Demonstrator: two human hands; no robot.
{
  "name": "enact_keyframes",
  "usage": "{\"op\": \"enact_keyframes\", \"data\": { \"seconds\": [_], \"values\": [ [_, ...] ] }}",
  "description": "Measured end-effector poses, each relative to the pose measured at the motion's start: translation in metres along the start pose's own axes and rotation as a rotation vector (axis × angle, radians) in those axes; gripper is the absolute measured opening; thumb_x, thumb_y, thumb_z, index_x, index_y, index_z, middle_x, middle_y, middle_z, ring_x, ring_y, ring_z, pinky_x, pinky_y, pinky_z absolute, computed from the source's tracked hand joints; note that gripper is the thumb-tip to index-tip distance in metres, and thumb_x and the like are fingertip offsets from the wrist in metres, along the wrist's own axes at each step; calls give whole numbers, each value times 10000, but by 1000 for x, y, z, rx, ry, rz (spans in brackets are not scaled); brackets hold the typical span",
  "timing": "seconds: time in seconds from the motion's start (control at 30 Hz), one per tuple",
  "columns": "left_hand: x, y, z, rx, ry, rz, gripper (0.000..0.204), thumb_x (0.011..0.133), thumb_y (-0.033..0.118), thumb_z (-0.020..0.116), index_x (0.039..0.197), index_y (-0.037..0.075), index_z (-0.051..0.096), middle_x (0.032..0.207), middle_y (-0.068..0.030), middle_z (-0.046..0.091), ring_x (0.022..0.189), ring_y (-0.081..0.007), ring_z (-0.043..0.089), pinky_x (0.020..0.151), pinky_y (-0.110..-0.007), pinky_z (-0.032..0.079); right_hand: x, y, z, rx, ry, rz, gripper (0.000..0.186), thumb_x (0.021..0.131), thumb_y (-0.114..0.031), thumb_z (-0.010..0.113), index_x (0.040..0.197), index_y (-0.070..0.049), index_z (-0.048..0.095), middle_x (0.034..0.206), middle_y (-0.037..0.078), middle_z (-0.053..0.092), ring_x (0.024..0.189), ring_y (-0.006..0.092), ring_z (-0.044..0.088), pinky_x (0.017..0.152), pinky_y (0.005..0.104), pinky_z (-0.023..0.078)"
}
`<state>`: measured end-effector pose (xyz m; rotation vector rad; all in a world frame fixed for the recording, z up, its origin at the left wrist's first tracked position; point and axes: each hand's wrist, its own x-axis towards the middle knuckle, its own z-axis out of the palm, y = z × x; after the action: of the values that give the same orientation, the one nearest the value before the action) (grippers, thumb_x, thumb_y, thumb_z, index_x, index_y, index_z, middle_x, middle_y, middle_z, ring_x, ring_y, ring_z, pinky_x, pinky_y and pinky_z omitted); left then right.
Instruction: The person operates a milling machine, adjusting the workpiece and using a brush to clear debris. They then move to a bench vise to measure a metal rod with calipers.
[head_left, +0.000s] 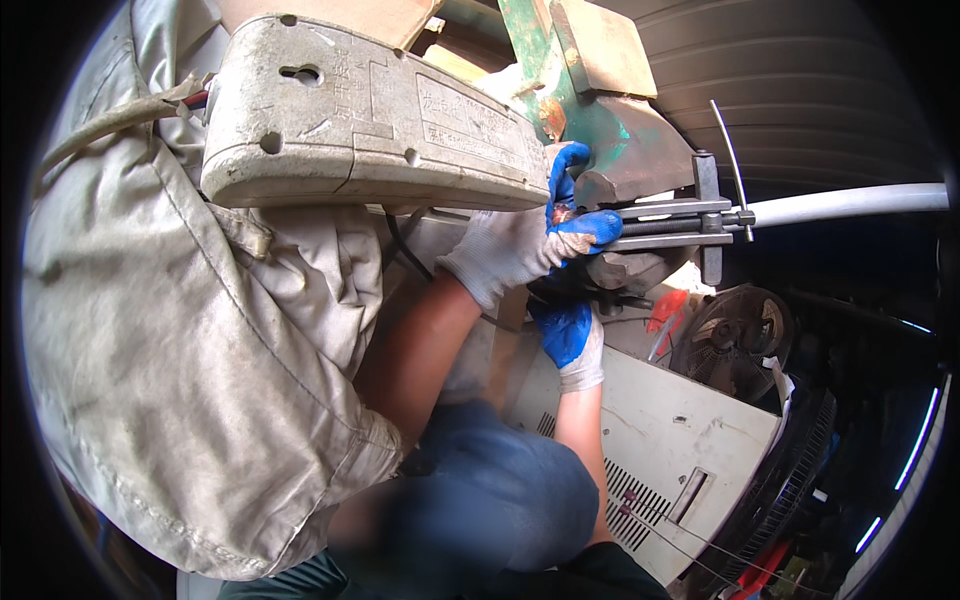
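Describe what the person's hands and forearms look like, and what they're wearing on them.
The left hand wears a soiled off-white knit glove with blue coating on the fingers and brownish stains. The right hand wears a matching glove, blue-coated, with an off-white cuff. Both forearms look bare where visible; a dark green sleeve seems to show above the right one.

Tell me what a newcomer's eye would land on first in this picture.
Probably the bulky, dirty off-white plastic housing looming across the upper left, above rumpled beige cloth. Next, near the centre, the blue-and-white upper gloved hand, with the lower gloved hand below it and a dark metal screw tool to the right.
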<state>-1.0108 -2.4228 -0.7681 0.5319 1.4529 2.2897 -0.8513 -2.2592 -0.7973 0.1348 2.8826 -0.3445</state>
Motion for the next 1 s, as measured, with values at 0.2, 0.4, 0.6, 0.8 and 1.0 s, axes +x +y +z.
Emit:
{"op": "enact_keyframes", "data": {
  "seconds": [0.2,0.4,0.6,0.8,1.0],
  "values": [
    [10,-5,15,0,-16,74,791,804,339,747,1393,-7,349,1273,-114,479,911,-92,490,852,-262,451,-24,9,22,410,326,-78,243,843,-58,619,1070,-69,705,1028,115,702,936,278,653,820,352,523],
    [5,-7,9,-119,-22,37,806,811,347,752,1410,7,333,1300,-103,456,921,-82,472,860,-256,442,-35,-74,-26,1437,264,439,269,997,-197,522,936,50,608,843,123,617,844,242,614,916,435,467],
    [5,-10,10,-147,-7,58,761,828,282,743,1404,1,333,1284,-91,459,834,-62,459,790,-229,451,-45,-75,-93,1797,637,334,409,1004,-319,498,1119,59,599,1049,190,665,916,261,664,934,404,506],
    [9,-8,11,-50,-43,11,741,834,233,728,1409,-1,325,1273,-85,458,805,-53,462,755,-224,453,-5,15,-87,1066,915,434,352,983,-244,519,1197,30,574,1012,128,652,758,182,645,708,309,548],
    [8,-6,15,-113,-46,-11,763,822,268,740,1409,4,330,1270,-85,461,807,-51,455,755,-225,448,-29,53,-5,503,376,155,236,927,-152,548,1078,19,609,922,126,687,748,185,666,648,301,531]
  ]
}}
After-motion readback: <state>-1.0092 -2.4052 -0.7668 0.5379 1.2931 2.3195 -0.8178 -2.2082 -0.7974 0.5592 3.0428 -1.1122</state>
